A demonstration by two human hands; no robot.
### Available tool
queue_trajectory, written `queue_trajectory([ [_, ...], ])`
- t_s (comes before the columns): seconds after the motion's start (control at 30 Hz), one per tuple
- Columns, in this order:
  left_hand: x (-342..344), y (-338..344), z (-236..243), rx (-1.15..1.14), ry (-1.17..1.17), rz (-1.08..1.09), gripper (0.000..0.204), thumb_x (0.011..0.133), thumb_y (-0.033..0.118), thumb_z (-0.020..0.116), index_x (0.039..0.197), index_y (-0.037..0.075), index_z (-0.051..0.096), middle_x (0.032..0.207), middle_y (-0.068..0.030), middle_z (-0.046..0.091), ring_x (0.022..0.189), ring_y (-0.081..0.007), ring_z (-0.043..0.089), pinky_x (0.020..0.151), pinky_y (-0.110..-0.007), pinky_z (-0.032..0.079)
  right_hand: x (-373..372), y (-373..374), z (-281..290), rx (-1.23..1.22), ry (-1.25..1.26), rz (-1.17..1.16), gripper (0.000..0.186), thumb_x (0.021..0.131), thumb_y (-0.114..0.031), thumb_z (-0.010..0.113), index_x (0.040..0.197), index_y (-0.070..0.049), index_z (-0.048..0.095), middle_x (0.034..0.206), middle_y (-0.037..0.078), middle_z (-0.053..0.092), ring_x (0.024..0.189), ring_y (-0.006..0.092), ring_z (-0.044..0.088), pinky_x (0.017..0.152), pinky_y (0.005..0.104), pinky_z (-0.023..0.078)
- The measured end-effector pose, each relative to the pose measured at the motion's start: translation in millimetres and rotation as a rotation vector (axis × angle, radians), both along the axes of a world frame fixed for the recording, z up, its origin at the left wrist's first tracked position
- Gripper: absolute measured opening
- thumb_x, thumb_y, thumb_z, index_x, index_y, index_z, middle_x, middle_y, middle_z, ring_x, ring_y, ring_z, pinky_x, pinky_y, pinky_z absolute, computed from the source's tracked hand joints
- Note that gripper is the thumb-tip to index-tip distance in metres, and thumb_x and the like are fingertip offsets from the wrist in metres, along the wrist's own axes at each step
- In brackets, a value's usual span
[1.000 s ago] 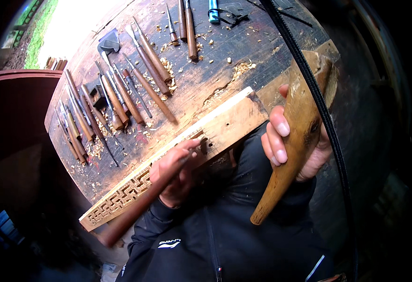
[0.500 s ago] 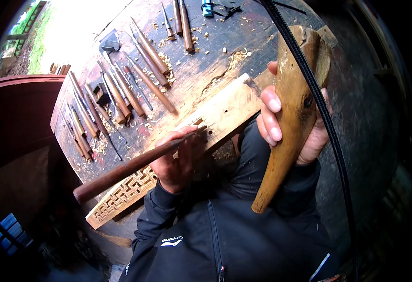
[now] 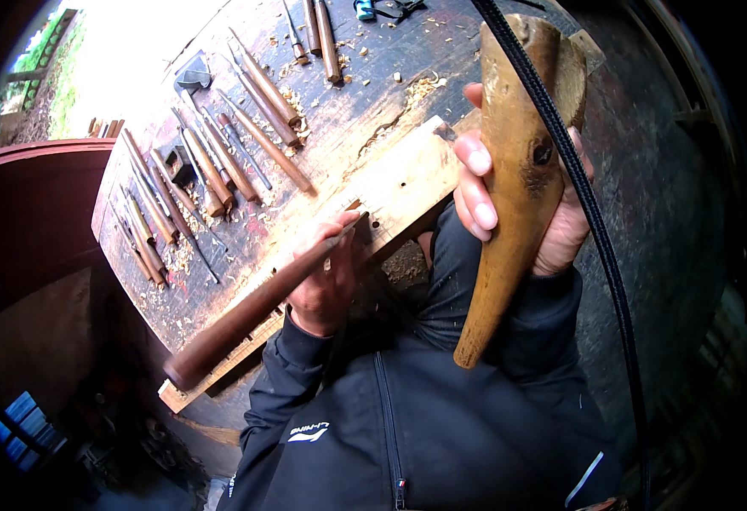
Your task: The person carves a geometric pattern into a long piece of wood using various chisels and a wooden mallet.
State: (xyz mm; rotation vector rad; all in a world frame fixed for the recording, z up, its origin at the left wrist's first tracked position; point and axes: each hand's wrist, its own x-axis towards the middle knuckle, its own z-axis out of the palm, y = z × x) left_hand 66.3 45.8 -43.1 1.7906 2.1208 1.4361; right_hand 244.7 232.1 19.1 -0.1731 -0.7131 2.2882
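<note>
My left hand (image 3: 322, 294) grips a chisel by its long dark reddish wooden handle (image 3: 254, 315). The handle slants down to the left, while the dark tip rests by a small cut on a pale wooden board (image 3: 412, 175). The board lies diagonally along the near edge of the table, its carved lower-left part largely covered by the handle. My right hand (image 3: 475, 187) is closed round a thick, tapering yellow-brown wooden mallet (image 3: 509, 238), held upright in the picture to the right of the board. The mallet hides part of that hand.
Several chisels and gouges (image 3: 246, 157) with wooden handles lie among shavings on the worn table (image 3: 373, 94), with a grey metal piece (image 3: 193, 75). A black braided cable (image 3: 595, 221) crosses the view at right. A dark red panel (image 3: 16, 196) stands left.
My right hand has moved the mallet up and slightly left in the picture. The chisel handle's far end swung upward, then dropped slightly. The whole scene has shifted a little upward in view.
</note>
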Motion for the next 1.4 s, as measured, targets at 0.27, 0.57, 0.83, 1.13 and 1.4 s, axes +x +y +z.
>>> queue_trajectory([
  [0.27, 2, -2, -1, -0.044, -0.026, 0.064, 0.020, 0.105, -0.006, 0.068, 0.124, -0.005, 0.060, 0.112, -0.0192, 0.081, 0.097, -0.0248, 0.083, 0.084, -0.034, 0.065, -7, -5, 35, 0.167, -0.136, 0.136, 0.060, 0.108, -0.050, 0.057, 0.129, 0.006, 0.065, 0.107, 0.017, 0.073, 0.082, 0.0198, 0.071, 0.079, 0.0327, 0.060],
  [0.57, 1, 0, -8, 0.008, -0.136, 0.099, 0.016, 0.103, -0.004, 0.072, 0.117, 0.000, 0.067, 0.103, -0.0138, 0.082, 0.091, -0.0312, 0.082, 0.080, -0.040, 0.064, -12, 2, 41, 0.386, -0.167, 0.109, 0.050, 0.111, -0.040, 0.057, 0.132, 0.004, 0.065, 0.103, 0.014, 0.072, 0.088, 0.0194, 0.072, 0.088, 0.0338, 0.059],
  [0.83, 1, 0, -14, 0.061, -0.006, 0.099, 0.035, 0.101, -0.002, 0.075, 0.133, 0.003, 0.063, 0.103, -0.0142, 0.082, 0.088, -0.0325, 0.082, 0.075, -0.040, 0.063, -22, -2, 103, 0.671, -0.504, 0.079, 0.046, 0.093, -0.015, 0.081, 0.132, 0.005, 0.067, 0.106, 0.013, 0.076, 0.084, 0.0162, 0.071, 0.077, 0.0303, 0.059],
  [1.13, 2, 11, -3, 0.093, 0.145, 0.119, 0.017, 0.105, 0.003, 0.070, 0.120, -0.003, 0.068, 0.082, -0.0185, 0.073, 0.064, -0.0386, 0.072, 0.059, -0.046, 0.056, -60, 7, 120, 1.868, -0.601, -0.723, 0.055, 0.078, -0.017, 0.094, 0.129, -0.014, 0.074, 0.095, 0.012, 0.081, 0.084, 0.0267, 0.081, 0.074, 0.0371, 0.066],
  [1.4, 2, 15, 8, 0.032, 0.165, 0.114, 0.013, 0.103, 0.003, 0.070, 0.115, 0.002, 0.066, 0.086, -0.0197, 0.069, 0.074, -0.0388, 0.071, 0.066, -0.046, 0.054, -66, 16, 151, 2.047, -0.462, -0.916, 0.048, 0.083, -0.018, 0.090, 0.129, -0.014, 0.075, 0.092, 0.012, 0.080, 0.080, 0.0269, 0.080, 0.071, 0.0375, 0.065],
])
